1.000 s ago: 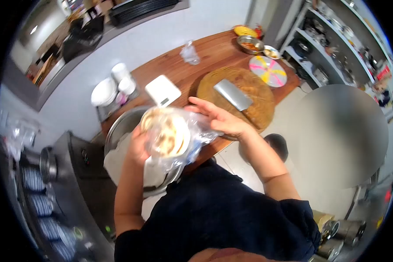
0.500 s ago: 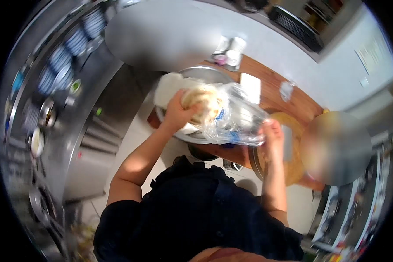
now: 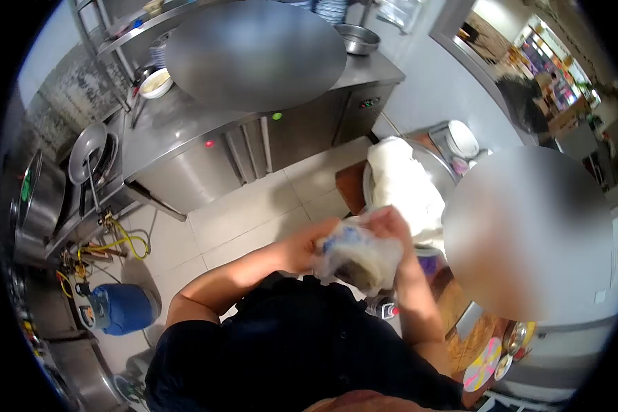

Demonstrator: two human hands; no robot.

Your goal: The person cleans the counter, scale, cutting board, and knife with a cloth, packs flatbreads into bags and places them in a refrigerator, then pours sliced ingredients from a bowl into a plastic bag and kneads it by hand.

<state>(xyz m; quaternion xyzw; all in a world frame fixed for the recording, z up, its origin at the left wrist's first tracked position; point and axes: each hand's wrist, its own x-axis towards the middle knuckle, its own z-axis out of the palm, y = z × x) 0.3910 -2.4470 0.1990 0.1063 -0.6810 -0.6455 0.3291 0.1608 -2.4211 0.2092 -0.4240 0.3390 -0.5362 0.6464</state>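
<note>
A clear plastic bag [image 3: 364,257] with blue print hangs in front of my chest. Inside it is something pale and brownish that I cannot make out clearly. My left hand [image 3: 307,246], slightly blurred, grips the left side of the bag's upper part. At the top right of the bag, my right hand [image 3: 390,225] has its fingers closed on the plastic. Just beyond the hands stands a large metal basin [image 3: 436,161] with a bulky white cloth [image 3: 405,182] lying in it and over its rim.
A cleaver [image 3: 468,321] lies on a round wooden chopping board [image 3: 484,343] to the right. A steel counter [image 3: 185,127] runs along the far left, near a wok [image 3: 89,144]. On the tiled floor is a blue gas cylinder [image 3: 123,307]. Blurred ovals hide some areas.
The view has swung left, bringing the counter and gas cylinder in. The bag has come from over the basin toward my body. My hands are closer together, and the left has moved onto the plastic.
</note>
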